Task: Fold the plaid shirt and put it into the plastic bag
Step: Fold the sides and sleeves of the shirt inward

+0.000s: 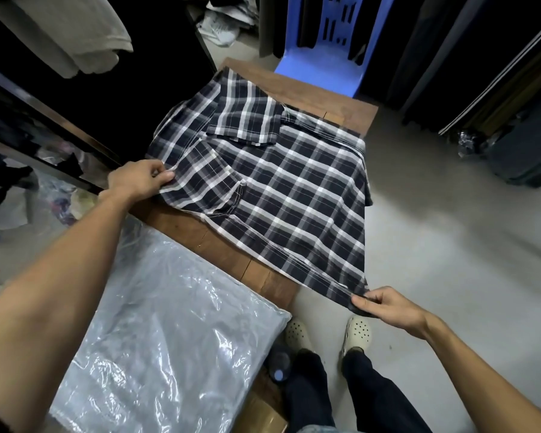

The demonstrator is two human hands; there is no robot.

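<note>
A dark plaid shirt (pixel 281 189) with white stripes lies spread on a narrow wooden table (pixel 206 235), its sleeves folded in over the body. My left hand (pixel 138 179) pinches the shirt's left edge near the table's left side. My right hand (pixel 388 306) grips the shirt's near right corner, which hangs past the table's near edge. A clear plastic bag (pixel 169 332) holding pale fabric lies at the near left, on the table's near end beside my left forearm.
A blue plastic chair (pixel 322 57) stands beyond the table's far end. Dark hanging clothes line the left and right sides. A dark bin (pixel 525 157) sits on the grey floor at right. My feet in pale clogs (pixel 358 334) stand near the table's near corner.
</note>
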